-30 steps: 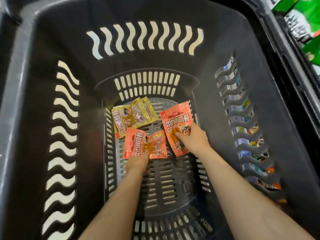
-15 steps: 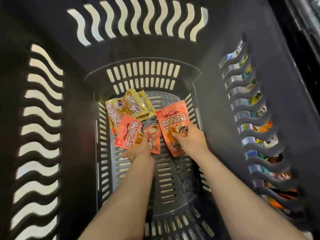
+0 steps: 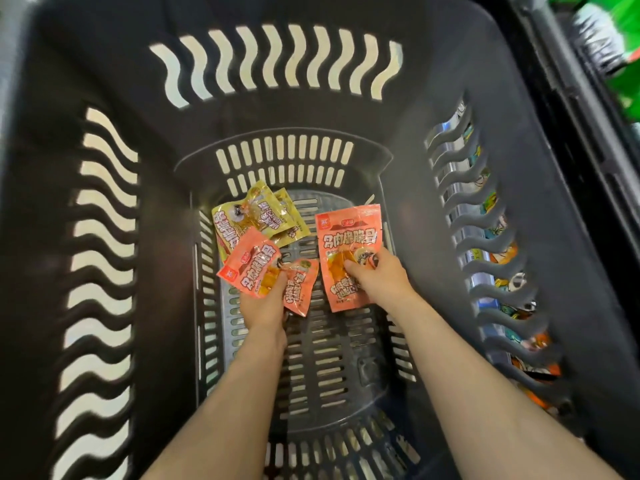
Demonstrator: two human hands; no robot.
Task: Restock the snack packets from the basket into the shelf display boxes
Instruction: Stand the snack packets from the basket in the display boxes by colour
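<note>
While both my arms are reaching deep into the basket (image 3: pixel 104 81), I'm gathering what's left on its slatted floor; my left hand (image 3: pixel 265 303) is pinching two orange packets (image 3: pixel 252 265) together, bunched so one lift takes both; my right hand (image 3: pixel 379 275) is gripping the larger orange packet (image 3: pixel 348 237) near its middle, thumb on top, so it's not flopping. Two yellow packets (image 3: pixel 249 220) are lying loose at the far end, just beyond my left fingers, one overlapping the other; those are waiting for another trip, I reckon. The tall walls are crowding both sides, so straight up looks like the only open way out; through the right wall's slots the shelf goods (image 3: pixel 498 251) are showing close by.
</note>
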